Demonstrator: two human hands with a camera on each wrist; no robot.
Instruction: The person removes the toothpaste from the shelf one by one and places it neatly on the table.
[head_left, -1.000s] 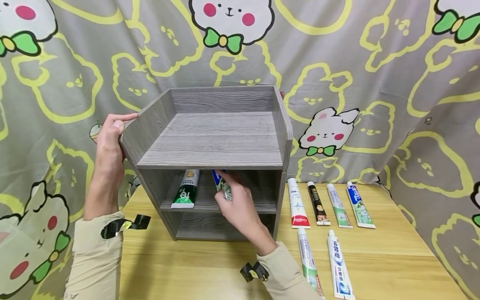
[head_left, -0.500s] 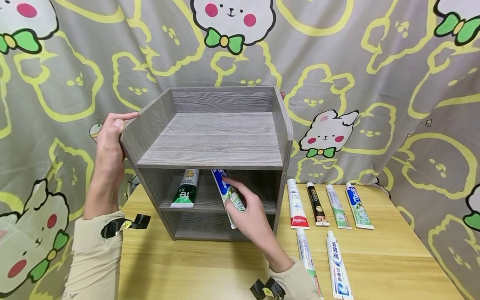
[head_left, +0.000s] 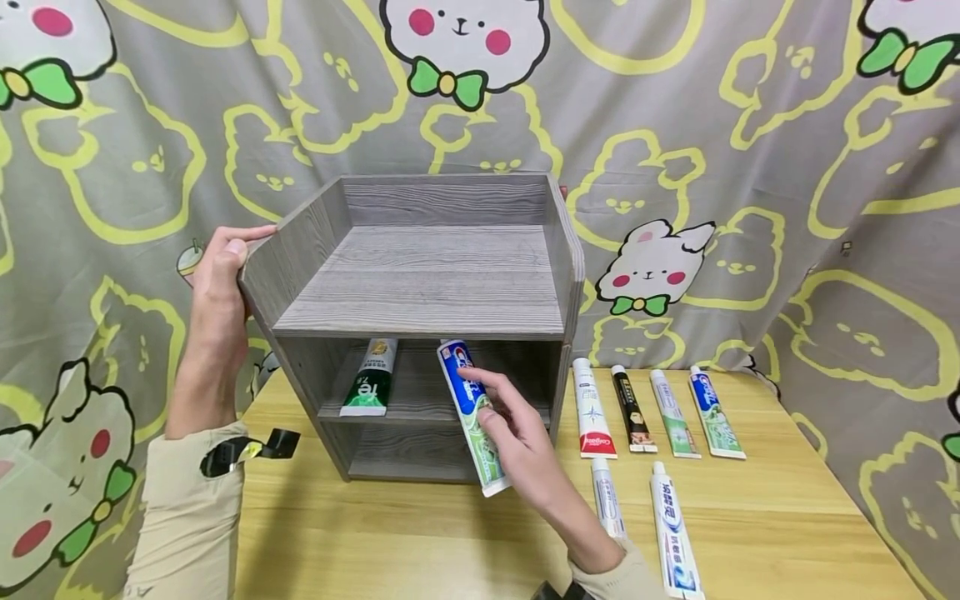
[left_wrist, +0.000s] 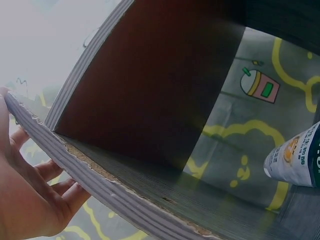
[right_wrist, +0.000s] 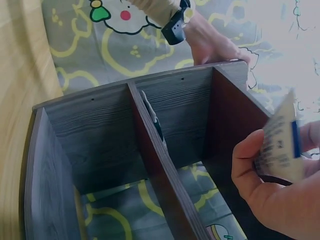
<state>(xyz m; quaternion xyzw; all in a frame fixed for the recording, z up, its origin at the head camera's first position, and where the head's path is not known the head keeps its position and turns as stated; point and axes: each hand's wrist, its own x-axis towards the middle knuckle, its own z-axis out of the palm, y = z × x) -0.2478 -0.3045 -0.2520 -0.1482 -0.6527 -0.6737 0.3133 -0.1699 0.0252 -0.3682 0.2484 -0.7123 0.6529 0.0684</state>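
Note:
A small grey wood-grain shelf unit (head_left: 427, 279) stands on the table. My left hand (head_left: 217, 292) grips its upper left side panel, thumb at the front edge. My right hand (head_left: 528, 446) pinches a blue and green toothpaste tube (head_left: 472, 421) between thumb and fingers. That tube slants in front of the middle compartment, cap end up near the opening and flat end down towards me. In the right wrist view its pale printed back (right_wrist: 280, 145) shows. A green and white toothpaste tube (head_left: 370, 383) lies at the left of the middle compartment, its narrower end inwards.
Several toothpaste tubes lie right of the unit: a red-ended white one (head_left: 592, 412), a black one (head_left: 632, 412), a blue-green one (head_left: 716, 417) and a white-blue one (head_left: 677, 533) nearer me. A patterned curtain (head_left: 660, 92) hangs behind the wooden table (head_left: 360, 542).
My right hand has drawn the blue and green tube out of the middle compartment, towards me and slightly right. The left hand and the shelf unit have stayed in place.

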